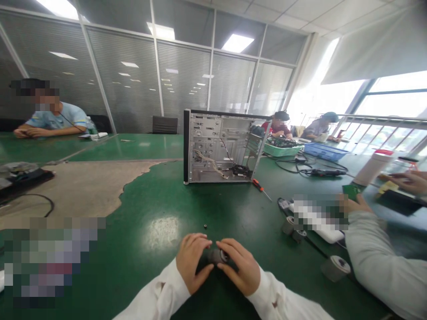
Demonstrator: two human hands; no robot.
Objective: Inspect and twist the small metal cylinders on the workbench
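Observation:
A short grey cylindrical part (217, 256) lies low over the green table between my two hands. My left hand (193, 260) curls its fingers and thumb around the left end of the part. From the other side, my right hand (240, 264) grips the right end, with thumb below and fingers above. A round dark opening shows at that right end. Just beyond my left fingertips sits a tiny dark piece (205, 226), too small to name.
Ahead stands an open computer case (220, 149), with a screwdriver (262, 189) beside it. More grey cylinders (336, 268) lie right, near a white power strip (316, 222) and a co-worker's sleeve (383, 262). Green (283, 150) and blue baskets (325, 151) stand farther back.

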